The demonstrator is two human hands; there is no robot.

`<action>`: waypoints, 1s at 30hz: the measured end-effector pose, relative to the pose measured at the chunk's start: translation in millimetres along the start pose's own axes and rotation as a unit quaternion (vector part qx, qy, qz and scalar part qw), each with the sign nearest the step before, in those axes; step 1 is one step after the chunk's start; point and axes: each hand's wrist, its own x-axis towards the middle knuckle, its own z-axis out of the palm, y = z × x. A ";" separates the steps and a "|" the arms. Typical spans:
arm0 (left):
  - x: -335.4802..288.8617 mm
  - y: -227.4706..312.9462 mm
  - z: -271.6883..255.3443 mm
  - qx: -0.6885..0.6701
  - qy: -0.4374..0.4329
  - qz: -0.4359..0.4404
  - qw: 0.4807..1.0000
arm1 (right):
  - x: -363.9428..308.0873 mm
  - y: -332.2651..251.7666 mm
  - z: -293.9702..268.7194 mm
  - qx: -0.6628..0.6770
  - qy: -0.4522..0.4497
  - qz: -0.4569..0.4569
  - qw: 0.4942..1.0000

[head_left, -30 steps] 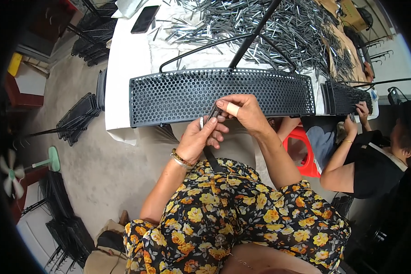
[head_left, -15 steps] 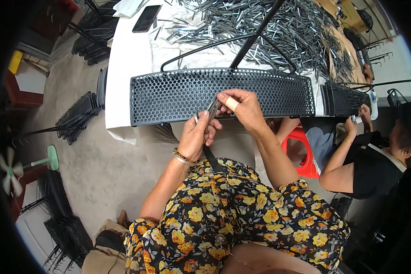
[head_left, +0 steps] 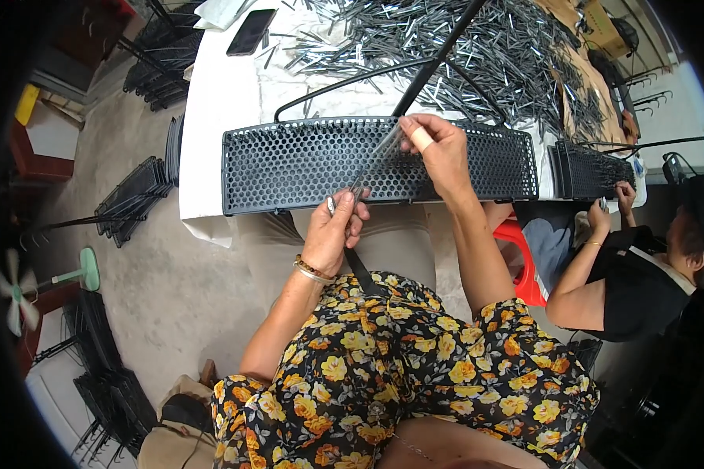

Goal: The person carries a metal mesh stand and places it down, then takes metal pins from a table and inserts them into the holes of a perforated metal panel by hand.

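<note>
A black perforated mesh panel with a slightly curved top stands upright in front of me at the table edge. Below its lower edge, my left hand is closed around a few short dark strips. Higher up, in front of the panel's upper edge, my right hand has thumb and fingers pinched together, a tan bandage round one finger. A thin strip, smeared by motion, runs from that pinch down toward my left hand. Whether its lower end touches the left hand's strips, I cannot tell.
Loose dark strips are heaped across the white-covered table. Black rods rise behind the panel. A phone lies at the far left. At right a co-worker handles another panel. A red stool stands between us.
My right hand has moved up and to the right, away from my left hand, drawing a thin strip with it. The left hand has dropped slightly.
</note>
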 end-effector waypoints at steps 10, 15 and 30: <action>-3.3 3.2 6.0 -0.026 0.011 -0.031 0.999 | 31.9 15.8 0.0 -0.091 -0.022 -0.112 0.989; -2.6 4.4 5.9 -0.029 0.014 -0.041 0.999 | 36.5 10.4 -0.1 -0.202 -0.060 -0.240 0.948; -2.7 3.8 6.0 -0.030 0.008 -0.046 0.998 | 41.3 23.4 2.6 -0.217 -0.047 -0.280 0.934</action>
